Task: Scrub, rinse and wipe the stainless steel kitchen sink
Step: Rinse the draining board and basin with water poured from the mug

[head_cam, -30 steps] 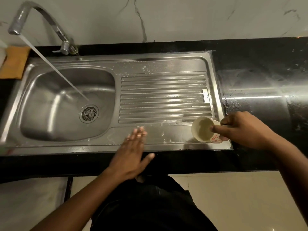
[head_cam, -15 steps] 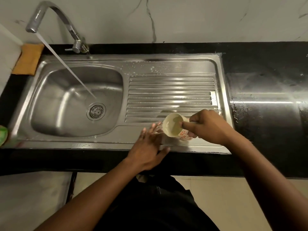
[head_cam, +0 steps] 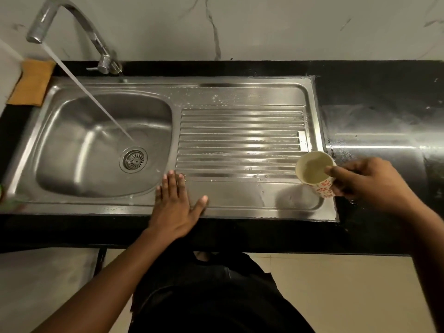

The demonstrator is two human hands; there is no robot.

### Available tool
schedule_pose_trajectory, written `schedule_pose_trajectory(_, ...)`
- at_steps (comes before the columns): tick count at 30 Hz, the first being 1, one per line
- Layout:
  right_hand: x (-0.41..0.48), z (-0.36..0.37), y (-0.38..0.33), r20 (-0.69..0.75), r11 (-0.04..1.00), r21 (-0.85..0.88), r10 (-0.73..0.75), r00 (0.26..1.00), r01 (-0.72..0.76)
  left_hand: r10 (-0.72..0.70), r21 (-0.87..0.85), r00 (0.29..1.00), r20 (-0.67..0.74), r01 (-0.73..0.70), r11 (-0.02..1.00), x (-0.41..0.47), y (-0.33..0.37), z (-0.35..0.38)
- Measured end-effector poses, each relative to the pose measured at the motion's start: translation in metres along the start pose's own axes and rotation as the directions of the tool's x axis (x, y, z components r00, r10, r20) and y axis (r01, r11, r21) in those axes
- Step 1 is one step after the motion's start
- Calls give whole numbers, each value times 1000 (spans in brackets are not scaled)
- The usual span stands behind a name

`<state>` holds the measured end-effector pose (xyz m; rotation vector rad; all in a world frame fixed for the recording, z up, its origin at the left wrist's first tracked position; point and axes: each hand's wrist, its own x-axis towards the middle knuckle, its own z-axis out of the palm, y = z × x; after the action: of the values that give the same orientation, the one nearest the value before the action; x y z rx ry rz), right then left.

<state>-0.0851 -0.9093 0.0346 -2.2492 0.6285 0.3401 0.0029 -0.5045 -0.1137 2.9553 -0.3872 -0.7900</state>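
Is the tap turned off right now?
No, a stream of water runs from the tap spout down into the sink basin near the drain.

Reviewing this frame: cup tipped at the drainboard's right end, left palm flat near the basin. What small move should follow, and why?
Probably sweep the left hand rightward along the flat front strip of the drainboard, toward the cup that the right hand holds tilted. Droplets and suds show on the steel there, and the open palm already lies flat on it.
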Motion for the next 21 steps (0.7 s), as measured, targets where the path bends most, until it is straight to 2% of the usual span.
schedule_pose_trajectory(2, -1, 0, 1, -7, 995, 96, 22, 1000, -21, 21, -21, 1000, -2, -21, 1000, 6, 32, 5)
schedule_pose_trajectory(4, -3, 0, 2, -7, 985, 169, 30, 1000, -28, 186, -14, 982, -15, -186, 982, 12, 80, 10)
schedule_pose_trajectory(7, -6, -3, 4, -8, 976, 214, 42, 999, -40, 408, -29, 913, 3, -407, 913, 22, 168, 14)
schedule_pose_trajectory(9, -9, -6, 6, -23, 971, 234, 57, 998, -50, 472, -30, 880, 48, -471, 882, 29, 222, 16)
schedule_pose_trajectory(11, -10, -9, 8, -39, 971, 233, 62, 997, -51, 478, 37, 875, 83, -482, 876, 32, 251, 17)
schedule_pose_trajectory(13, -10, -11, 10, -56, 972, 229, 71, 996, -56, 490, 65, 867, 90, -496, 866, 37, 247, 17)
schedule_pose_trajectory(16, -9, -12, 12, -65, 981, 186, 69, 995, -55, 510, 42, 860, 21, -511, 859, 39, 199, 14)
schedule_pose_trajectory(21, -4, -14, 13, -69, 979, 189, 88, 994, -73, 261, 3, 963, -70, -262, 965, 34, 96, 4)
